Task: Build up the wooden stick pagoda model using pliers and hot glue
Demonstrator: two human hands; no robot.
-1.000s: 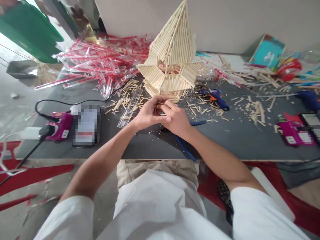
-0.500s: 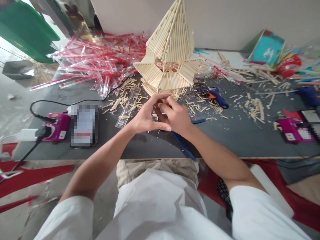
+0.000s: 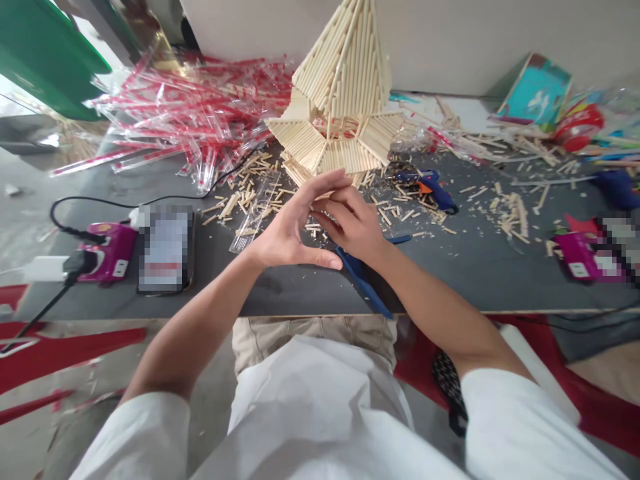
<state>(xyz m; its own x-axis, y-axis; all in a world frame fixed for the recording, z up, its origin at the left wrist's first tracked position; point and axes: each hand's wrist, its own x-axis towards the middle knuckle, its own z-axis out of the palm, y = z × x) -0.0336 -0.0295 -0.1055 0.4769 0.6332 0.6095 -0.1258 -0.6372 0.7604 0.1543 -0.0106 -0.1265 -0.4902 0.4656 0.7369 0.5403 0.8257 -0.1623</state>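
My left hand [image 3: 290, 230] hovers above the dark tabletop [image 3: 475, 280], fingers stretched forward and thumb spread wide, holding nothing I can see. My right hand [image 3: 355, 223] is beside it with curled fingers pressed against the left fingertips; what they pinch is hidden. Just behind both hands stands a tall model tower of pale wooden sticks [image 3: 340, 100]. Blue-handled cutters [image 3: 363, 280] lie on the table under my right wrist. Short cut stick pieces [image 3: 240, 193] and a clear ruler [image 3: 257, 210] lie to the left of my hands.
A blue glue gun [image 3: 430, 188] lies right of the tower. A heap of red and clear wrappers [image 3: 190, 113] fills the back left. A phone [image 3: 165, 247] and a magenta device [image 3: 107, 253] with cables sit at the left. Another magenta device [image 3: 580, 263] and a teal box [image 3: 537, 93] are at the right.
My left hand has gone from curled round the right fingers to spread open, thumb out. Both hands have lifted slightly off the table, uncovering more of the cutters.
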